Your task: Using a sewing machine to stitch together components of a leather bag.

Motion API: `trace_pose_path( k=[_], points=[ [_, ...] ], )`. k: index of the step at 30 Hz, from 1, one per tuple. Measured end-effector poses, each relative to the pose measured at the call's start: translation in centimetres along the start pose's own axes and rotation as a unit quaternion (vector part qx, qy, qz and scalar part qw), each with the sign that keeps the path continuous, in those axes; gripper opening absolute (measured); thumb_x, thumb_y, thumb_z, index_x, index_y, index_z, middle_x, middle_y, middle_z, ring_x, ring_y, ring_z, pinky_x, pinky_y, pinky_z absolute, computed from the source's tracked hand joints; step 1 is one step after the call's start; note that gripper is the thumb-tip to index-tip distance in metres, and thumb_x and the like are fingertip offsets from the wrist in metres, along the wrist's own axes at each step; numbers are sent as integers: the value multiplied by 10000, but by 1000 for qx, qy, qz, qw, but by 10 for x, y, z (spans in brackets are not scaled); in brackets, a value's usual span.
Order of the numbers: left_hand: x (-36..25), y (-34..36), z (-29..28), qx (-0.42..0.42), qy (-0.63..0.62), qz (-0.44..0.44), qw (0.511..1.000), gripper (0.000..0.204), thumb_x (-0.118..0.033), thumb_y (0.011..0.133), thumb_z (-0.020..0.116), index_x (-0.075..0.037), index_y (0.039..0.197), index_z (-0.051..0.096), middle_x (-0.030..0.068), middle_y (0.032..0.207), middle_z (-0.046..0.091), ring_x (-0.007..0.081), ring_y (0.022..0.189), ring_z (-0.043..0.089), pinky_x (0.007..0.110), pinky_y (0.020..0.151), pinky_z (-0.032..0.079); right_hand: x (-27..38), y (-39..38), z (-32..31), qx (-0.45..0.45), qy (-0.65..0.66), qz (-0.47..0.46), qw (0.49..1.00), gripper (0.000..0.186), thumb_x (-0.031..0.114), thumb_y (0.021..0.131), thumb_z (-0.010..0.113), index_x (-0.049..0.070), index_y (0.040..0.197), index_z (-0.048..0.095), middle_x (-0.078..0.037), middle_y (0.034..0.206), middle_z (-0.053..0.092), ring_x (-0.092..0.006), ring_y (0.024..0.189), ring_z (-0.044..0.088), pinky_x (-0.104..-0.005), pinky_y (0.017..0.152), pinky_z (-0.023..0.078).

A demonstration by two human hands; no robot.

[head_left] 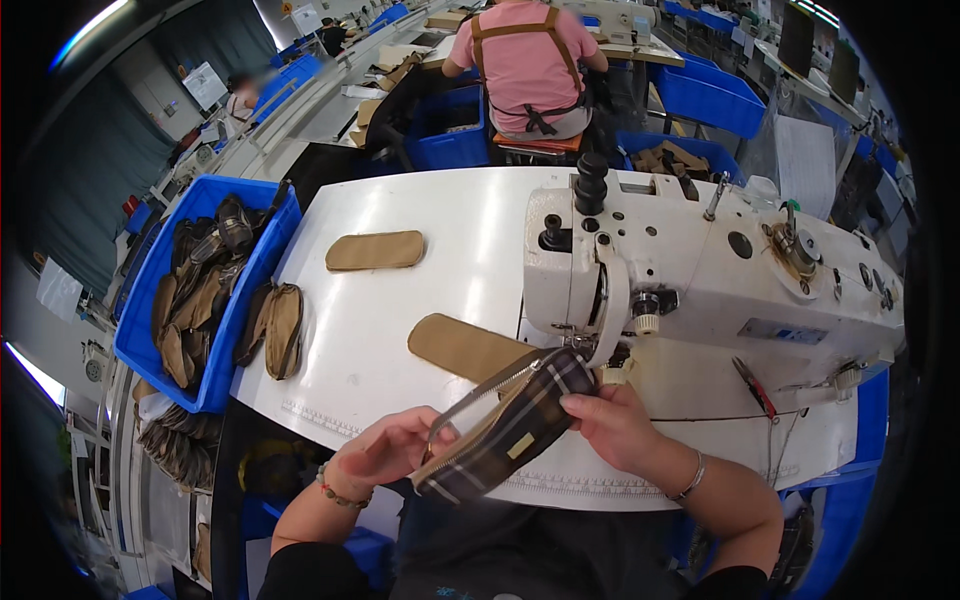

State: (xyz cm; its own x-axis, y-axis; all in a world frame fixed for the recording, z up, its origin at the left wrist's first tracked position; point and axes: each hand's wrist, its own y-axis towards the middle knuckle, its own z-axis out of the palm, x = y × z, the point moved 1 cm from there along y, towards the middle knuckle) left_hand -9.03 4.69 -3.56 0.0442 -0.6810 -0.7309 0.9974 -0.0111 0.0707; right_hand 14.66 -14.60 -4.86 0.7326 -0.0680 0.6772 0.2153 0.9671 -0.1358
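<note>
A dark plaid zippered pouch (530, 430) with a tan lining and a small pale label is held at a slant over the table's front edge. My left hand (390, 450) closes its fingers on the zipper side at the near left end. My right hand (612, 420) pinches the right end, thumb on the plaid face. That end lies close to the needle area of the white sewing machine (700, 270); the contact there is hidden. Partly behind the pouch lies a tan rounded panel (465, 345). A second tan panel (375, 251) rests farther back.
At the left, a blue bin (215, 350) holds several pouches, with one tan pouch (284, 330) beside it on the white table (340, 350). Red-handled thread snips (755, 388) lie by the machine. A person in pink (528, 65) sits beyond the table near more blue bins (710, 95).
</note>
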Motion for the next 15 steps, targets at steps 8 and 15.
trace_pose_path(
  k=[8,15],
  points=[
    [14,43,39,-132,99,-133,977,452,-398,1080,469,-96,745,501,-3,648,482,123,580,462,278,599,387,0,-7,15,99,-163,83,978,366,116,949,715,-46,1266,628,-50,1130,706,-84,1012,627,-261,909,512],
    [13,59,36,-196,14,-52,979,424,-378,1086,447,-114,755,474,-10,625,431,121,545,402,267,536,360,-2,-13,18,188,-323,140,917,252,182,926,764,-19,1060,692,12,914,691,-31,825,566,-228,748,488]
  ],
)
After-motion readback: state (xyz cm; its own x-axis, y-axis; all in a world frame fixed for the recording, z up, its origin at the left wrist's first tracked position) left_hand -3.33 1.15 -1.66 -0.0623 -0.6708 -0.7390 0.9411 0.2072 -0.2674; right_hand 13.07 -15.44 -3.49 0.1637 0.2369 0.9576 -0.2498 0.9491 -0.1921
